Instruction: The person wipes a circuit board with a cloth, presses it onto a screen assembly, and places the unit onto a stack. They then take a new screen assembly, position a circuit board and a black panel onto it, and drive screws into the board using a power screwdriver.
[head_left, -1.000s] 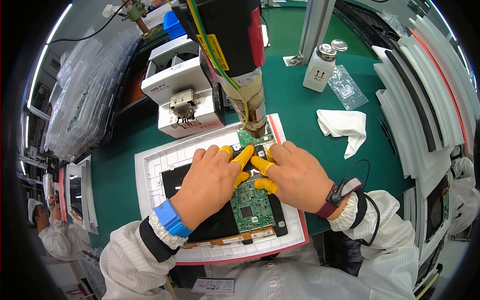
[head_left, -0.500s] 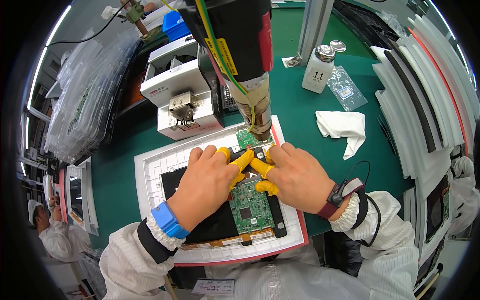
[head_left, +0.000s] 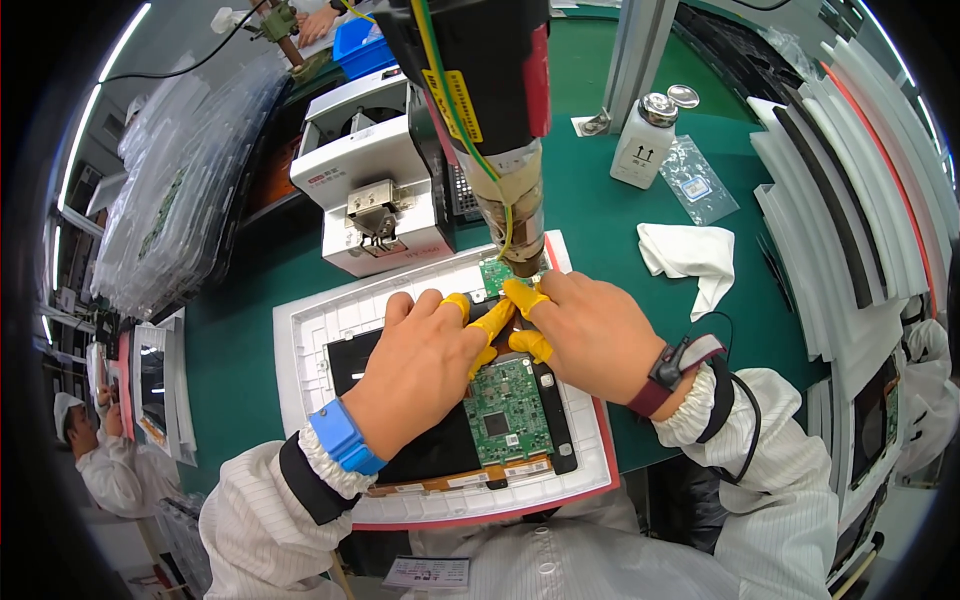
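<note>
Head camera: the right hand (head_left: 590,330), in yellow finger covers (head_left: 524,296), has just shifted its forefinger forward to near a small green board (head_left: 490,273), by the tip of a hanging tool (head_left: 508,215); this suggests attention now centres there. The left hand (head_left: 420,350) stays close alongside, its covered fingers angled inward. Fingers on both hands are drawn together, but I cannot tell whether either pinches anything. A larger green board (head_left: 508,415) lies just nearer the person than the fingertips, over a black panel (head_left: 430,450) within a white frame (head_left: 300,325).
</note>
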